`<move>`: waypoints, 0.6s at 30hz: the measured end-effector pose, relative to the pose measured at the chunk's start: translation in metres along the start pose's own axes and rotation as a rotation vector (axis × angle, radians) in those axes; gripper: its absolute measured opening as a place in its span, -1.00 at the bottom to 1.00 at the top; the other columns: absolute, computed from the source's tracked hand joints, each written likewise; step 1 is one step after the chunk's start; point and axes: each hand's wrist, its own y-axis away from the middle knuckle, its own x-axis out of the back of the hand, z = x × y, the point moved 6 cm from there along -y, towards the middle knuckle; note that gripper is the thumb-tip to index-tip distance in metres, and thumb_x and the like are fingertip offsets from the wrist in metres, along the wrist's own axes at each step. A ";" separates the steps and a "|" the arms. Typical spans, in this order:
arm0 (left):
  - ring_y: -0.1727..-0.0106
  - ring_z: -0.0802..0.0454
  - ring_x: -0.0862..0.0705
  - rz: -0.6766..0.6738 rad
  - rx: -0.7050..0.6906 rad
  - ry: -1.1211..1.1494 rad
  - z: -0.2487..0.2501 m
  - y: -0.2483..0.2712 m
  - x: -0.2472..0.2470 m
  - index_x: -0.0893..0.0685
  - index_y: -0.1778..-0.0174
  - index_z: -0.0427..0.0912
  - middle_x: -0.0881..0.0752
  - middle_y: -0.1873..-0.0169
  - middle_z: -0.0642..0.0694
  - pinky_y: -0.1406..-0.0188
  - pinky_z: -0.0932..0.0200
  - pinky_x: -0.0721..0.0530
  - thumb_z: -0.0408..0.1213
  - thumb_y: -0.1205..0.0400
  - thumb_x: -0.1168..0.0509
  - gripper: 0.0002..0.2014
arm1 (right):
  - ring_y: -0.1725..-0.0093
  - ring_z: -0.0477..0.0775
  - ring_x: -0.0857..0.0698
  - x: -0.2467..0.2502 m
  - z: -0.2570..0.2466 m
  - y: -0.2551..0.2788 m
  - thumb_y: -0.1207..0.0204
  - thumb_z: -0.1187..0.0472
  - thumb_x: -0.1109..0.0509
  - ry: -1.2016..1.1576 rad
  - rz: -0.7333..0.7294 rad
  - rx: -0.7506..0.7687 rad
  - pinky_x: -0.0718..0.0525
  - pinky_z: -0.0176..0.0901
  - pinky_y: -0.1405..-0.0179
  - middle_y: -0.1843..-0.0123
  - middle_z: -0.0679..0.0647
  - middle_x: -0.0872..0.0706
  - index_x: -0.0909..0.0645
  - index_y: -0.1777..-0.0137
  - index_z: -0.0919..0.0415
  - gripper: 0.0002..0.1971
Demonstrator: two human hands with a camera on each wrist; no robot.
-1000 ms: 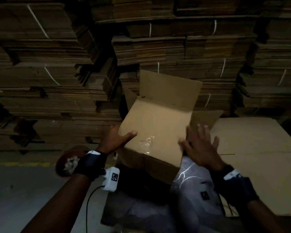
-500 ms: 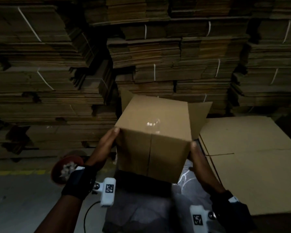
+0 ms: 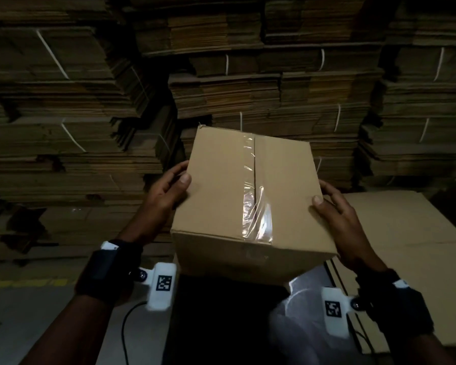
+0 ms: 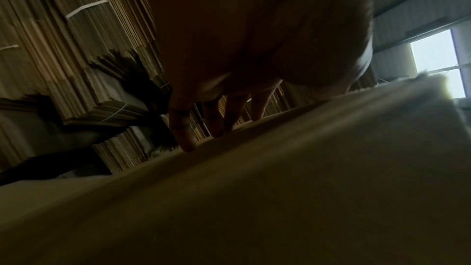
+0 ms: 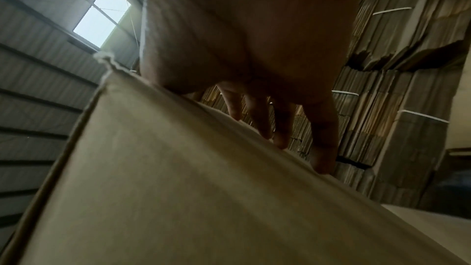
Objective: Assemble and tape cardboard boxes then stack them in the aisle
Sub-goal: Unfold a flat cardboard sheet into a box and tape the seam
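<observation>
Dim warehouse light throughout — glare flashes off the clear tape (image 3: 257,219), a bright window (image 4: 437,63) blows out; wrist views blur softly.

Box (image 3: 237,206) between hands; bundled cardboard stacks (image 3: 274,96) behind; flat sheet (image 3: 406,233) right.

Ahead of us rise strapped bundles of flattened cardboard (image 3: 274,96), stacked high. A yellow floor line (image 3: 24,283) runs at lower left. Overhead we see a bright skylight (image 5: 102,15) in the corrugated roof (image 5: 38,88).
</observation>
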 end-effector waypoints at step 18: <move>-0.55 0.12 -0.43 -0.038 0.164 -0.428 -0.103 -0.017 -0.010 -0.27 -0.73 -0.19 -0.44 -0.62 -0.10 -0.62 -0.08 -0.43 -0.27 -0.75 -0.32 -0.38 | -0.66 -0.05 -0.37 -0.014 0.084 -0.037 -0.72 0.21 -0.39 0.242 -0.159 -0.205 -0.41 -0.05 -0.64 -0.73 -0.02 -0.34 -0.20 -0.77 0.05 -0.32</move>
